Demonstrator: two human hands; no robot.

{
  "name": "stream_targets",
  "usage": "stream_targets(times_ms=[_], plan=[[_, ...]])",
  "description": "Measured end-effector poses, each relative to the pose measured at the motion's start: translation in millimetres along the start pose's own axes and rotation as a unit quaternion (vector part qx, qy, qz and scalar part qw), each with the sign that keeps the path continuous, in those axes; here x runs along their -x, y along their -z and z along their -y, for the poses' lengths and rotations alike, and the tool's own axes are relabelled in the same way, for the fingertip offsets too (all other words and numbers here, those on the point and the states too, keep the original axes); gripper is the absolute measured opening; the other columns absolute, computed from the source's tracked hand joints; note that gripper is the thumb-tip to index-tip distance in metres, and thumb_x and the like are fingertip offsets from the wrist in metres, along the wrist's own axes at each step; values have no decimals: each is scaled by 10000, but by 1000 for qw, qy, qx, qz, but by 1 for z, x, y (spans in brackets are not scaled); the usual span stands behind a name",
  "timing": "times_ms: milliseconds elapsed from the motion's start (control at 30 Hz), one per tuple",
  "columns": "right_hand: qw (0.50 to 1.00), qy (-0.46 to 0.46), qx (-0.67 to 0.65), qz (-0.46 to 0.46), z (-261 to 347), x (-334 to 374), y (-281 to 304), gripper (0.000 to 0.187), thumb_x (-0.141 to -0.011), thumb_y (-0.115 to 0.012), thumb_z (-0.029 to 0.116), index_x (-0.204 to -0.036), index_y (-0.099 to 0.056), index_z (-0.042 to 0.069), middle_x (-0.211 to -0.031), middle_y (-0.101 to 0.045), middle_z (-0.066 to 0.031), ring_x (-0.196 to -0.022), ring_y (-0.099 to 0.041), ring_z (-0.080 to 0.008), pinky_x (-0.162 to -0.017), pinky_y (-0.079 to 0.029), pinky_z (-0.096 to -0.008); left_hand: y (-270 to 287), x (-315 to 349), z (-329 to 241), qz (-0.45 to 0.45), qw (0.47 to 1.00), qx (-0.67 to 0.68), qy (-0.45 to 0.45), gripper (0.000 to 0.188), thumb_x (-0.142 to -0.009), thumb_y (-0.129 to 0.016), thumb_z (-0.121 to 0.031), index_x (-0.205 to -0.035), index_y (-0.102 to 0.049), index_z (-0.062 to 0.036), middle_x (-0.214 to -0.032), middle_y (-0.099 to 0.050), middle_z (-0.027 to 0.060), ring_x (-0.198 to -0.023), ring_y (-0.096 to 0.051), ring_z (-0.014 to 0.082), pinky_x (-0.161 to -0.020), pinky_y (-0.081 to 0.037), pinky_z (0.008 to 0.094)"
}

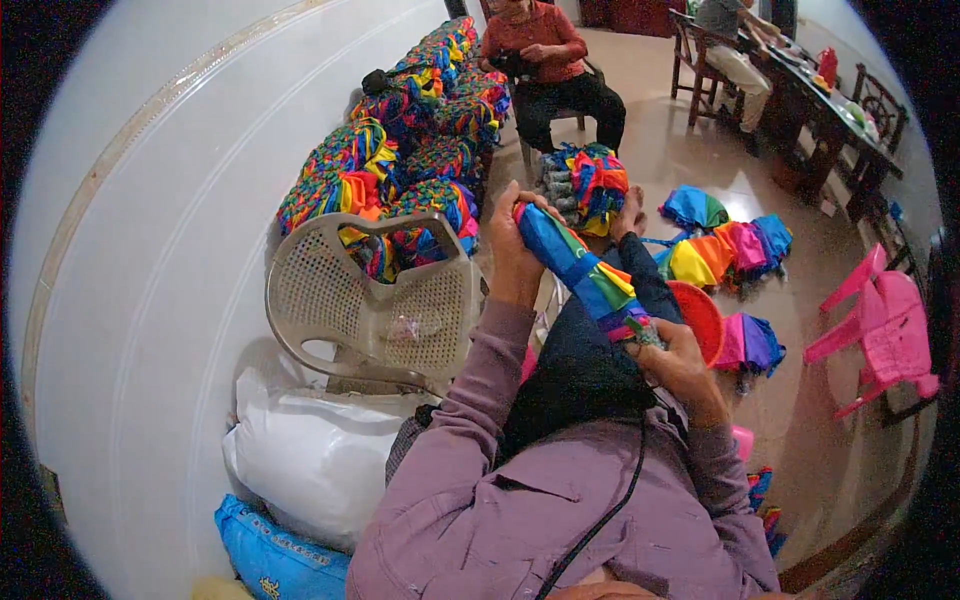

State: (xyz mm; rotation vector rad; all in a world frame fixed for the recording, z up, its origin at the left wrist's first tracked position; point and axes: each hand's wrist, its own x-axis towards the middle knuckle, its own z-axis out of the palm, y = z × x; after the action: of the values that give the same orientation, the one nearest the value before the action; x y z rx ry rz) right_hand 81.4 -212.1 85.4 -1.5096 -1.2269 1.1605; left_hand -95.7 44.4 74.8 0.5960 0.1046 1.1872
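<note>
A folded rainbow umbrella [585, 275] lies slantwise across my lap, its cloth rolled up with a blue band round the middle. My left hand [515, 240] is wrapped round its upper left end. At the lower right end my right hand [682, 368] is closed on the umbrella, where a small clear and greenish part shows by the thumb. Just beyond, between my feet and the seated person, stands a bundle of rainbow umbrellas [590, 188]. More loosely folded rainbow umbrellas [735, 250] lie on the floor to the right.
Large stacks of rainbow umbrellas [345, 170] line the left wall. A beige plastic chair [320, 280] stands at my left, above a white sack [310, 460] and a blue bag [265, 550]. A red basin [698, 318] and a pink chair [885, 325] are at right. Two people sit farther back.
</note>
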Motion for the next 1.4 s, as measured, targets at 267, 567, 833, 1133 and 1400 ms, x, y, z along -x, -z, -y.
stream_targets(times_ms=[267,567,833,1133,1400], plan=[[971,152,133,-129,-23,-11,2,408,-849,-769,203,-1167,-629,-11,-871,-675,-55,-776,-637,-143,-697,-519,-291,0,0,0,-36,999,18,-1,367,-1038,-530,-373,-830,-615,-83,-760,-654,99,-687,-687,301,-671,-595,477],[980,106,109,-129,-15,-7,-5,540,-833,-796,199,-1274,-567,-13,-994,-719,-124,-909,-679,-187,-798,-538,-325,-1,-1,0,-41,999,3,11,370,-1039,-521,-365,-810,-607,-88,-752,-656,106,-694,-680,306,-677,-594,478],[967,135,169,-131,-10,-5,-3,530,-828,-802,212,-1259,-586,-8,-966,-718,-157,-890,-693,-192,-794,-542,-335,-1,0,2,-46,999,10,20,362,-1042,-514,-363,-824,-608,-89,-761,-655,106,-702,-679,301,-692,-590,476],[969,114,176,-130,-8,-4,-4,520,-824,-797,228,-1248,-597,3,-959,-724,-175,-894,-715,-232,-794,-548,-355,-2,1,3,-52,998,-1,23,342,-1038,-523,-360,-837,-606,-96,-764,-658,105,-700,-678,300,-701,-588,472],[967,123,177,-134,-9,-4,-4,522,-823,-795,226,-1253,-597,8,-959,-727,-193,-897,-724,-247,-795,-550,-364,-2,-1,5,-54,998,-3,28,331,-1026,-547,-363,-828,-596,-103,-756,-655,102,-696,-675,299,-697,-583,472]])
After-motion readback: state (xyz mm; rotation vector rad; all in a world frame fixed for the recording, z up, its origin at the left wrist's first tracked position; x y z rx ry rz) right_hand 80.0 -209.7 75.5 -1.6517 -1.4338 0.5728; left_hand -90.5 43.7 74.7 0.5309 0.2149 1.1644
